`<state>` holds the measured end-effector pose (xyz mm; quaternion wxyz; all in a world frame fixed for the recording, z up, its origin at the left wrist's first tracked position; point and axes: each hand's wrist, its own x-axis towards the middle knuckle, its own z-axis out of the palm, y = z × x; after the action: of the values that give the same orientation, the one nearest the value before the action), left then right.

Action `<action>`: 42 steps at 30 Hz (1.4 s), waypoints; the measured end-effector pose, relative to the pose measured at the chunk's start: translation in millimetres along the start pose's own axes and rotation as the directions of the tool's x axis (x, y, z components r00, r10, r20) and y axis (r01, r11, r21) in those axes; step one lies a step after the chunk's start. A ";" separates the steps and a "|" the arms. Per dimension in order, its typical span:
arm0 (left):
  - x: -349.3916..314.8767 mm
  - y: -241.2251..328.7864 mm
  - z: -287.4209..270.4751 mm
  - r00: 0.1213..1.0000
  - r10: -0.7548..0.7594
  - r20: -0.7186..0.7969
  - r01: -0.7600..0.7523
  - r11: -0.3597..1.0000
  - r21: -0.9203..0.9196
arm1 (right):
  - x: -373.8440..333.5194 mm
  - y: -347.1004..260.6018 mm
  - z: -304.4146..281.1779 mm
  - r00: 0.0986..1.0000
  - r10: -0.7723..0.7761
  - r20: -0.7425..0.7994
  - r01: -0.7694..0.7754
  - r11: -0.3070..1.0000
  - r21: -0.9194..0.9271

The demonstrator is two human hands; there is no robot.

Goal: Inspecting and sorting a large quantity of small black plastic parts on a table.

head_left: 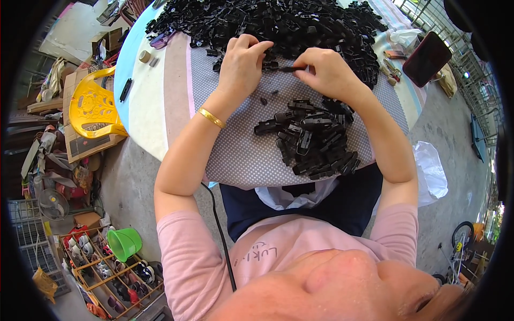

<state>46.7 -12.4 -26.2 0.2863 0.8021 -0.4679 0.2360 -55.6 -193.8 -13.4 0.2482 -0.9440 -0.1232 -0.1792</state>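
At the near edge of a large heap of small black plastic parts (278, 27), my two hands face each other across one piece. My left hand (241, 64), with a gold bangle on its wrist, has its fingertips closed on a small black plastic part (271, 66); the fingers partly cover it. Between thumb and finger, my right hand (327, 72) pinches a thin black piece (290, 69) whose tip meets or nearly meets that part. Closer to me lies a smaller pile of longish black plastic parts (308, 134). Two dark bits (263, 100) rest on the cloth left of it.
The round table wears a striped and dotted cloth (235, 155). A phone or tablet (426, 59) stands at the right rim; a tape roll (144, 56) and a black part (126, 90) lie leftward. A yellow chair (93, 107) is by the left edge. A white bag (278, 198) sits on my lap.
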 end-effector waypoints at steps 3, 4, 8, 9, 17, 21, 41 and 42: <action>0.5 -5.1 1.9 0.999 0.044 0.027 -0.047 0.994 0.096 | 3.4 -4.2 -7.1 0.990 0.138 -0.003 -0.125 0.905 0.407; 2.3 -4.6 2.3 0.995 0.079 0.057 -0.085 0.989 0.125 | 3.6 -2.0 -9.8 0.982 0.189 0.021 -0.173 0.842 0.511; 5.2 0.9 0.3 0.984 0.167 0.055 -0.174 0.969 0.175 | 4.9 -5.0 -20.5 0.937 0.336 0.095 -0.295 0.616 0.731; 5.6 1.6 -0.4 0.982 0.186 0.023 -0.187 0.970 0.155 | 5.2 -5.5 -21.1 0.937 0.336 0.093 -0.293 0.617 0.730; 5.2 12.0 -18.2 0.818 -0.367 0.443 0.517 0.130 -0.846 | 4.2 -5.2 -17.3 0.986 0.163 -0.019 -0.098 0.679 0.727; 1.0 8.0 -14.4 0.792 -0.356 0.496 0.529 -0.006 -0.848 | 4.4 -17.8 -8.4 0.998 0.061 -0.019 -0.029 0.698 0.715; -0.6 33.0 -26.7 0.910 -0.273 0.312 0.411 0.494 -0.766 | 6.1 -10.8 -1.8 0.904 -0.122 -0.410 0.254 0.924 0.285; -1.0 33.0 -26.0 0.918 -0.275 0.287 0.392 0.517 -0.761 | 5.8 -12.6 -2.3 0.904 -0.122 -0.410 0.254 0.924 0.285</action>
<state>14.2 -7.3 -0.1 0.6265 0.6722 -0.3776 -0.1138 -55.1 -183.5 -3.8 0.4039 -0.8183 -0.1921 -0.3610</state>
